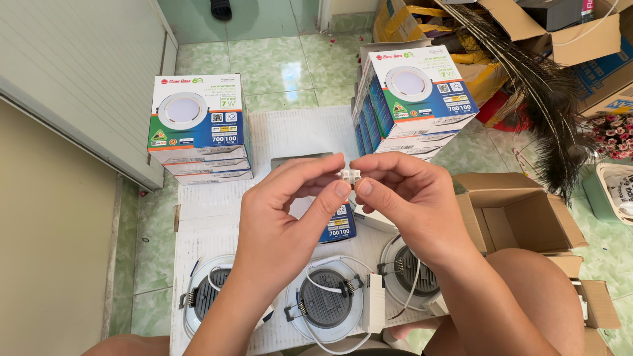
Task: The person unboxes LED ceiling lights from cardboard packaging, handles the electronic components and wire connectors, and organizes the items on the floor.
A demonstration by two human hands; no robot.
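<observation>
My left hand (290, 211) and my right hand (402, 198) meet in the middle of the view, both pinching a small white plastic connector (349, 176) between thumbs and forefingers. Below them, on a white table (217, 217), lie three round recessed lamps face down: one at the left (208, 296), one in the middle (325, 303) and one at the right (412, 270), each with white wires and spring clips. A small lamp box (339, 227) lies flat partly under my hands.
A stack of lamp boxes (198, 128) stands at the table's back left, a taller stack (415, 99) at the back right. An open cardboard box (514, 211) sits on the floor to the right. Feathers (547, 105) and more cartons crowd the far right.
</observation>
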